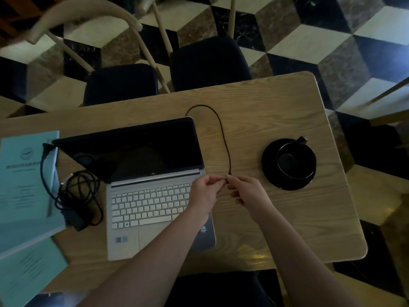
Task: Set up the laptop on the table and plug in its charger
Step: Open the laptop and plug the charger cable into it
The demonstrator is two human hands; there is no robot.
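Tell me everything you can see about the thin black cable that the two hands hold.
The cable is thin, black and flexible-looking. It lies on the wooden table, right of the open laptop. From behind the screen's upper right corner it makes a loop, then runs toward the person. The left hand and right hand pinch its near end together. The tip is hidden by the fingers.

— How was the light?
— Dim and bluish overall. A warm glare patch sat on the table [261, 254] at its near edge, and the laptop [155, 173] screen was black with faint reflections.
— Sharpness?
— The centre was fairly clear; the papers [24, 185] at left and the chair [84, 16] at top smeared, and the edges bowed from the wide lens.
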